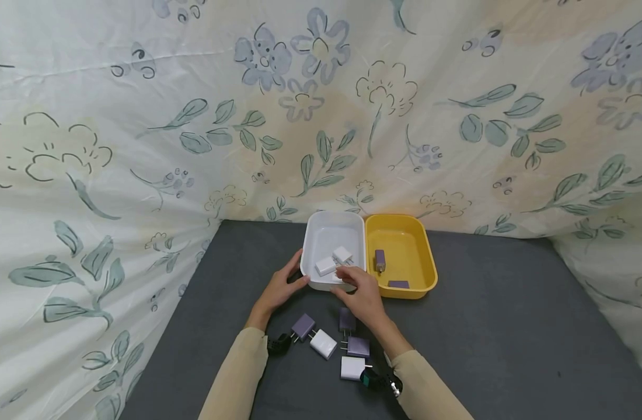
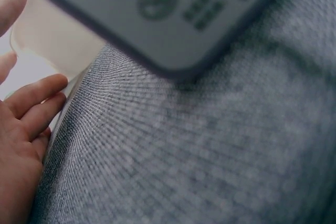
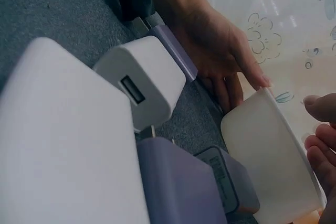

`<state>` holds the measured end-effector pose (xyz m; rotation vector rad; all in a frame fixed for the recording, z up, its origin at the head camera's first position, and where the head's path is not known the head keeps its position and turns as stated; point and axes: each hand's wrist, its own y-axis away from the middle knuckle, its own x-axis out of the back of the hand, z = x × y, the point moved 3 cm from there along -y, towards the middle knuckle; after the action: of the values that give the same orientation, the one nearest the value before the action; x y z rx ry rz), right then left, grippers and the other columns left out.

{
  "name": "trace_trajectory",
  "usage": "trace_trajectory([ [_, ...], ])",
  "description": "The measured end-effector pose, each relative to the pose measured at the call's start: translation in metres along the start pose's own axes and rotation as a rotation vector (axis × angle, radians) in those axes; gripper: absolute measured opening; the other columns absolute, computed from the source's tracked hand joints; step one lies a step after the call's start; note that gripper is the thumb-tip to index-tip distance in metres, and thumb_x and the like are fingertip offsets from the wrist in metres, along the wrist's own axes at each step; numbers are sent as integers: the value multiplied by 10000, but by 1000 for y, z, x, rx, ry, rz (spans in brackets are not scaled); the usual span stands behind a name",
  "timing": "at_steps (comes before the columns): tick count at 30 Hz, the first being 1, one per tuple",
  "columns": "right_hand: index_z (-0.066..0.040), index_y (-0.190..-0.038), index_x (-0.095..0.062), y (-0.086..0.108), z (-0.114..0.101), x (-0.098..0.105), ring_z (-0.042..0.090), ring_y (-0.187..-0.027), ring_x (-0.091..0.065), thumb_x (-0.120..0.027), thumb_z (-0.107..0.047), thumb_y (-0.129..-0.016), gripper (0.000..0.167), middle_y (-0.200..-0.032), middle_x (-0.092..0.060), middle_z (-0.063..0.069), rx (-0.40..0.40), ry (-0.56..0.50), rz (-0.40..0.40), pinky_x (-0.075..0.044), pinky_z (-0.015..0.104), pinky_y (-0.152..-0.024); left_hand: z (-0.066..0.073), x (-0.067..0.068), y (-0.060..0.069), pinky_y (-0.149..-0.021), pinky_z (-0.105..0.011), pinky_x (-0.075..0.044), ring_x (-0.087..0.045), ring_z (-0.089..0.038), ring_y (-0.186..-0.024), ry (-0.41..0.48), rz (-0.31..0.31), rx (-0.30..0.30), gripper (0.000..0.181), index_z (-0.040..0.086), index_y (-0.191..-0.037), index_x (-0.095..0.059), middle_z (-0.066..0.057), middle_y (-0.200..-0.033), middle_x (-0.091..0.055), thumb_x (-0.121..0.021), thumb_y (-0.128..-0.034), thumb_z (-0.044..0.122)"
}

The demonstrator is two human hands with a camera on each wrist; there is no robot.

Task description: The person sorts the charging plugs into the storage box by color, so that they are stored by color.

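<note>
My left hand (image 1: 279,290) rests against the left side of the white tray (image 1: 313,233), its thumb at the near corner. Over the tray's near right corner is my right hand (image 1: 364,294), fingers bent and thumb apart; I see nothing held between them in the right wrist view. White plug chargers (image 1: 325,266) lie inside the white tray, partly hidden by that hand. Joined to it on the right, a yellow tray (image 1: 428,274) contains a purple charger (image 1: 380,259) and another purple charger (image 1: 398,284) by the near wall.
Between my forearms lie loose chargers: a purple charger (image 1: 303,326), a white charger (image 1: 323,344), two more purple ones and a white charger (image 1: 352,368) near my right wrist. A floral curtain (image 1: 321,134) hangs behind the dark table (image 1: 499,315).
</note>
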<state>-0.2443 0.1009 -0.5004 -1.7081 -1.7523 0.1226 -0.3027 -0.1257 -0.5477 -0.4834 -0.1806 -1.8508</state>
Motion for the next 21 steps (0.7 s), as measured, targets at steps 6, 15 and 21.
trace_trajectory([
  [6, 17, -1082, -694, 8, -3, 7, 278, -927, -703, -844, -24, -716, 398, -1015, -713, 141, -5, -5, 3, -571, 347, -829, 30, 5, 9, -1159, -574, -244, -365, -326, -1432, 12, -38, 14, 778, 172, -1568, -215, -187, -1427, -528, -660, -936, 260],
  [15, -21, -1097, -701, 22, -4, 14, 229, -921, -698, -854, -61, -711, 417, -988, -722, 81, -32, 40, -17, -575, 365, -815, 38, 7, 12, -1163, -564, -243, -355, -334, -1435, -9, -52, 22, 771, 163, -1570, -201, -187, -1439, -513, -646, -946, 246],
  [21, 12, -1083, -700, 29, -1, 15, 234, -903, -705, -861, -15, -679, 436, -978, -733, 82, -23, 61, -47, -577, 386, -789, 35, 7, 12, -1163, -565, -243, -358, -327, -1436, -10, -47, 21, 773, 164, -1570, -204, -178, -1443, -513, -650, -943, 245],
])
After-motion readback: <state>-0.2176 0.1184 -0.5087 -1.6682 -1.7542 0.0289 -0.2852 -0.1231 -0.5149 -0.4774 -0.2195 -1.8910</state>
